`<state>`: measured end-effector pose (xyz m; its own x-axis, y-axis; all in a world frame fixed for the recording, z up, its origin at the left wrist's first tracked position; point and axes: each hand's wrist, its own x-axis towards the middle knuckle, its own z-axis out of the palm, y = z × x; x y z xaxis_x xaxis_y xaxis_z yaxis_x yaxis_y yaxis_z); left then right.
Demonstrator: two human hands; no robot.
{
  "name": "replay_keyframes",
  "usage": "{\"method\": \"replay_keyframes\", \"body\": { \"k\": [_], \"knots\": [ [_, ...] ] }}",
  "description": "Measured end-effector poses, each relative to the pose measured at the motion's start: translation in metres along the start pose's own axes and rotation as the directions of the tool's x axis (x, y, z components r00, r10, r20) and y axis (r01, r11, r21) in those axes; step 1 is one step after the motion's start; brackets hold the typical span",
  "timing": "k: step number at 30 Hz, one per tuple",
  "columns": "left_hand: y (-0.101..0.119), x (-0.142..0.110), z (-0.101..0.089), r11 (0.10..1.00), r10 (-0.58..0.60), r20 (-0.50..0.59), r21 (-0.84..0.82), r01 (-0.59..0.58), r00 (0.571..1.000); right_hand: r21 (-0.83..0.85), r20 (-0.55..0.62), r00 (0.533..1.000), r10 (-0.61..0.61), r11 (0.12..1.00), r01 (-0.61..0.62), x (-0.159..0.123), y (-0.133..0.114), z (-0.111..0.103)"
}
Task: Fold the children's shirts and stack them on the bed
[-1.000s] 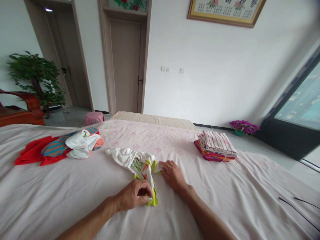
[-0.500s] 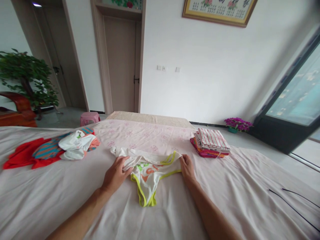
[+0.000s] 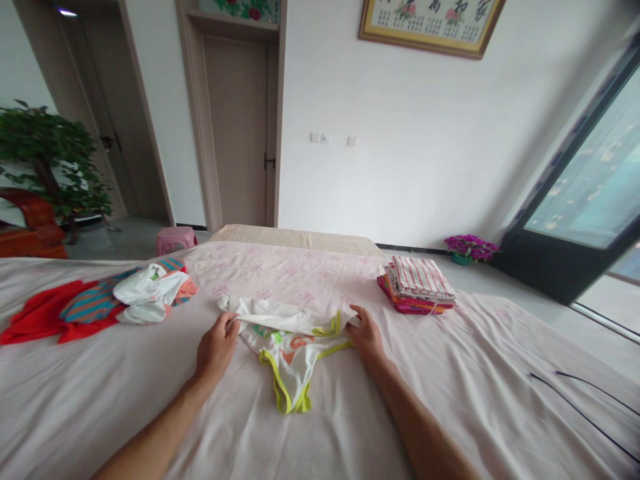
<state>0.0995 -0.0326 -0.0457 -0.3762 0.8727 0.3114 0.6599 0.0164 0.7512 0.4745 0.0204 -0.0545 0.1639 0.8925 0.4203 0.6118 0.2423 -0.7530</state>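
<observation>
A small white garment (image 3: pixel 287 337) with yellow-green trim and coloured print lies spread on the pale pink bedsheet (image 3: pixel 450 373) in front of me. My left hand (image 3: pixel 216 345) pinches its left edge. At the garment's right edge my right hand (image 3: pixel 366 331) grips the cloth with curled fingers. The garment is stretched between the two hands, and its narrow lower end points toward me.
A loose heap of red, striped and white clothes (image 3: pixel 100 303) lies at the left. A folded stack of clothes (image 3: pixel 417 283) sits at the right. A black cable (image 3: pixel 575 407) trails over the sheet's right side. Beyond the bed are a pink stool (image 3: pixel 175 239), doors and a potted plant (image 3: pixel 47 157).
The garment was bunched up near me a second ago. Both hands have moved apart and farther from me, pulling it out flat and wide.
</observation>
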Motion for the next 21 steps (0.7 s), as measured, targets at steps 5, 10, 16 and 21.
{"method": "replay_keyframes", "body": {
  "k": [5,10,16,21],
  "knots": [
    [-0.009,0.008,-0.005,0.937,-0.143,-0.163,-0.341,0.080,0.976,-0.098,0.103,0.994,0.041,0.995,-0.031,0.002,-0.003,-0.010],
    [-0.011,0.012,-0.006,0.812,-0.217,-0.192,-0.580,0.068,0.957,0.177,0.411,0.904,0.120,0.962,-0.209,0.006,-0.011,-0.026],
    [-0.011,0.015,-0.012,0.802,-0.220,-0.225,-0.595,0.045,0.949,0.494,0.545,0.829,0.126,0.751,-0.438,0.006,-0.023,-0.045],
    [-0.015,0.018,-0.016,0.782,-0.269,-0.234,-0.619,0.070,0.934,0.525,0.655,0.751,0.082,0.665,-0.531,0.004,-0.035,-0.054]
  ]
}}
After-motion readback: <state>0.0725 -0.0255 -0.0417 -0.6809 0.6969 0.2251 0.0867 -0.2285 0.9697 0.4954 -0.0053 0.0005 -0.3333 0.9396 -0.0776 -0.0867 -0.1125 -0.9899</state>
